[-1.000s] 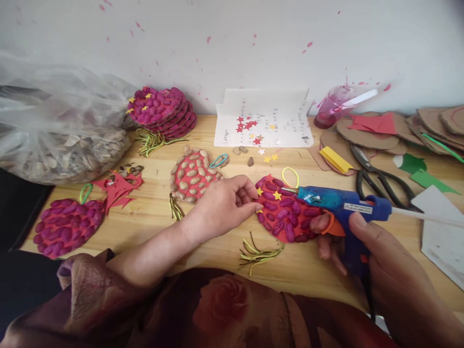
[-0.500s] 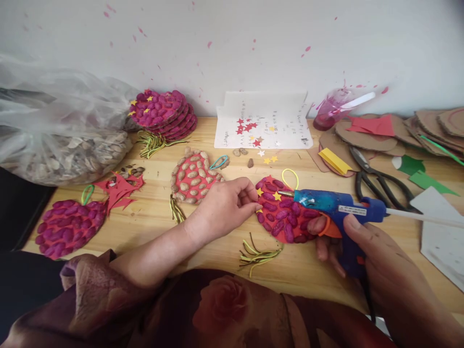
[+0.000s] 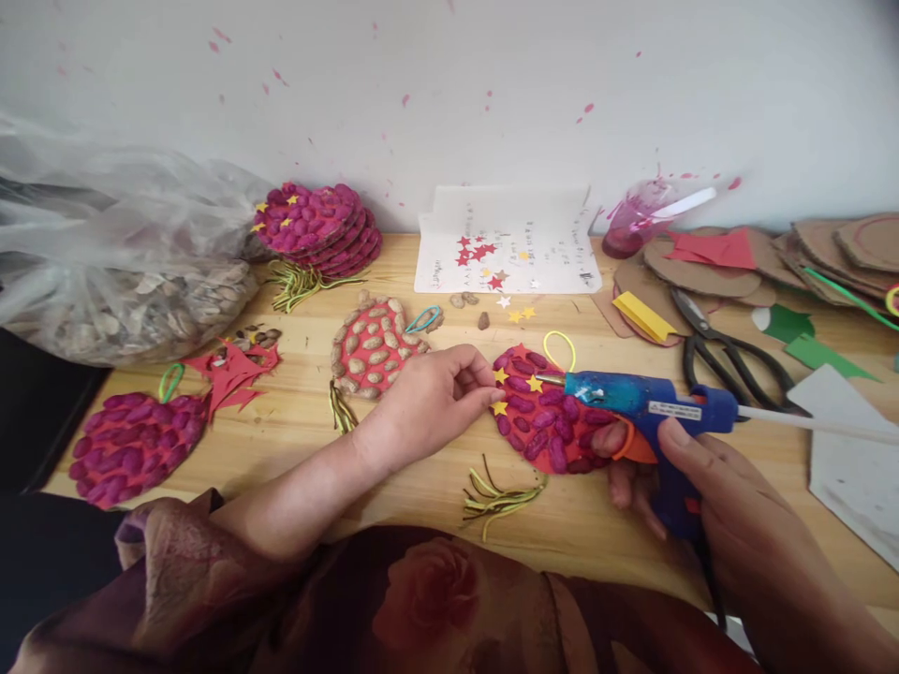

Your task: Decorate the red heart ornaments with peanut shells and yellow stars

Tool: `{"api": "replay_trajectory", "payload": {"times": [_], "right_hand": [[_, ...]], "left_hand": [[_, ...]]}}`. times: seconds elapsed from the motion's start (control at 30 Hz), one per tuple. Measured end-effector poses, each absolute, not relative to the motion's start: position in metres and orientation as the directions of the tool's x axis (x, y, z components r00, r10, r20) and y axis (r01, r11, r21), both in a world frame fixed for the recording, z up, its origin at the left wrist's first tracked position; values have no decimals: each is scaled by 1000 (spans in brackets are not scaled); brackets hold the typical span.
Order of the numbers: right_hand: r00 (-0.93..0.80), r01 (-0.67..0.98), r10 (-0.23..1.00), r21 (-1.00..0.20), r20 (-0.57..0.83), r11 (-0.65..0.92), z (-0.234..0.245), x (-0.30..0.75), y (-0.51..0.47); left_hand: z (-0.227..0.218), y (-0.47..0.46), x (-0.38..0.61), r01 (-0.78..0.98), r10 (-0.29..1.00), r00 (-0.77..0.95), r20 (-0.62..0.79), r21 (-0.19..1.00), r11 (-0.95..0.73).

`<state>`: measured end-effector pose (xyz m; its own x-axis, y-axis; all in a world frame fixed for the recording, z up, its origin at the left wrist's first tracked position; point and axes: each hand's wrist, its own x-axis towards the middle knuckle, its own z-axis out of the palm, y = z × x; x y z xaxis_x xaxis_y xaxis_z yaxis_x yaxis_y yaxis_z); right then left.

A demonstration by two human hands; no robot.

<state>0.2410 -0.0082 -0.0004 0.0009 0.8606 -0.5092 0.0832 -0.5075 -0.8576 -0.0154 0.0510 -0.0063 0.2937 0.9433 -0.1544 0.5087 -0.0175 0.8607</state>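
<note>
The red ornament, covered with purple-dyed shells, is laid flat in the middle of the desk, nearer its front edge, with its yellow loop turned toward the back edge. The left hand is drawn narrow, thumb and forefinger closed on a yellow star at the ornament's left rim, seemingly so that the star is kept seated there. The hot glue gun is gripped in the right hand, a finger laid by the orange trigger, and its nozzle is held low over the ornament's upper part, close enough for glue to be placed precisely. The lower fingers of that hand are rested against the ornament's right rim, by which it appears to be steadied.

Loose yellow-green strands are left just in front of the ornament. An undyed shell ornament lies to its left, a sheet of paper with spare stars at the back edge, and scissors to the right. Finished purple ornaments are stacked toward the back left, beside a plastic bag of shells.
</note>
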Motion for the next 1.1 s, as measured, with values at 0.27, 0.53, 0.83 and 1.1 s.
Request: {"api": "replay_trajectory", "payload": {"times": [0.27, 0.53, 0.83, 1.1], "right_hand": [[-25, 118, 872, -868, -488, -483, -3, 245, -9], [-66, 95, 878, -879, -474, -467, -16, 250, -8], [-69, 110, 856, -857, -512, -503, -8, 246, -4], [-118, 22, 853, -860, -508, -509, -18, 252, -6]], "left_hand": [[-12, 49, -13, 558, 946, 294, -132, 828, -58], [5, 59, -23, 561, 958, 277, -76, 822, -97], [26, 109, -23, 808, 888, 438, 139, 374, -456], [10, 135, 9, 728, 728, 685, 34, -77, -681]]}}
